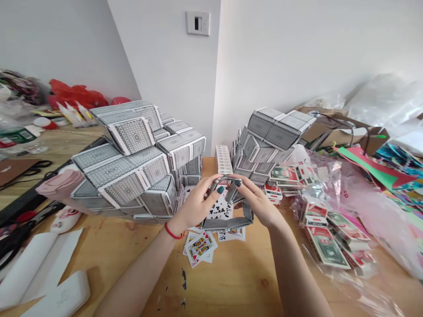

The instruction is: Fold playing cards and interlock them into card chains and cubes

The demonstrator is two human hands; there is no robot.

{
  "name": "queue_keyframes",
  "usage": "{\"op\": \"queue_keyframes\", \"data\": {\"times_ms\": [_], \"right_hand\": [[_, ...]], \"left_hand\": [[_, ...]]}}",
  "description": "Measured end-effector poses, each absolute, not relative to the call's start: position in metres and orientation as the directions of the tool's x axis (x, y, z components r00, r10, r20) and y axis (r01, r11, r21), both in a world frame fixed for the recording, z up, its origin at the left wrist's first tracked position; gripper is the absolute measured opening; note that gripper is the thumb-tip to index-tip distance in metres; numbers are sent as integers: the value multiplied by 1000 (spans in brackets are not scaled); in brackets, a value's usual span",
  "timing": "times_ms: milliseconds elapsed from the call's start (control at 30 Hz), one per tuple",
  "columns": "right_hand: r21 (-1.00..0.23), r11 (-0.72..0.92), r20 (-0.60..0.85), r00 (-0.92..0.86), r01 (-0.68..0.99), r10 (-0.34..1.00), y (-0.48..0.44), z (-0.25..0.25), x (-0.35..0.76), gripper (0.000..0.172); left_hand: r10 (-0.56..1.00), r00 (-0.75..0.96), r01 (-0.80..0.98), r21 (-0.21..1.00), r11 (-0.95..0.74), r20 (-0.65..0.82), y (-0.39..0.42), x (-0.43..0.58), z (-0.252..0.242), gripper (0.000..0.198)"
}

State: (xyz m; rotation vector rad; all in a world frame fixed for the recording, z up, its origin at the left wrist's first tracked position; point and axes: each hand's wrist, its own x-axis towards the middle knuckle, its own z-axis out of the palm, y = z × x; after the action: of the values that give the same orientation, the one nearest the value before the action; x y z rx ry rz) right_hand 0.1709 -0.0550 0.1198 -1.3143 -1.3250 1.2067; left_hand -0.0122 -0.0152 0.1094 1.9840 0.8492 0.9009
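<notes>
My left hand (200,197) and my right hand (255,197) meet at the middle, thumbs towards each other. Between them the fingers close on folded playing cards with grey patterned backs (233,192); their exact shape is partly hidden. Just below is an angular grey frame of folded cards (246,221), around face-up club cards (220,208). I cannot tell whether the frame is joined to the held cards. Loose face cards (200,247) lie nearer me. Blocks built from folded cards are stacked at left (130,169) and right (272,132).
Boxed card decks (327,246) and clear plastic wrap (380,220) lie at right, with a paper bag (353,134) behind. A row of folded cards (224,159) reaches towards the wall. At left are white paper (42,264), a white case (64,295), scissors (15,242) and a bottle (16,136).
</notes>
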Motion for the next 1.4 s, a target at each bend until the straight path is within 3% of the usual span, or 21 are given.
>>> {"op": "queue_keyframes", "data": {"times_ms": [233,633,767,1000,1100,1233,1400], "right_hand": [[-977,113,115,-2,181,993,-51,119,168,40],[-956,155,137,-89,250,987,-51,116,172,38],[-971,119,113,-42,205,993,-49,114,167,40],[-999,-12,-12,2,47,1000,-50,115,172,44],[-994,-33,-39,-52,106,998,-47,110,176,44],[-965,-39,-67,-103,258,992,-38,89,181,44],[-926,-28,-97,-163,377,982,-25,60,181,39]], "left_hand": [[759,532,265,778,-570,375,-18,-12,115,37],[835,440,228,858,-460,330,-19,-7,111,38],[835,441,201,870,-450,330,-19,-8,113,39],[767,626,-28,987,-160,142,-16,-15,117,46],[738,667,89,973,-214,101,-11,-19,113,47],[711,701,337,855,-394,51,-4,-23,103,43],[669,728,566,684,-460,-152,0,-28,98,37]]}}
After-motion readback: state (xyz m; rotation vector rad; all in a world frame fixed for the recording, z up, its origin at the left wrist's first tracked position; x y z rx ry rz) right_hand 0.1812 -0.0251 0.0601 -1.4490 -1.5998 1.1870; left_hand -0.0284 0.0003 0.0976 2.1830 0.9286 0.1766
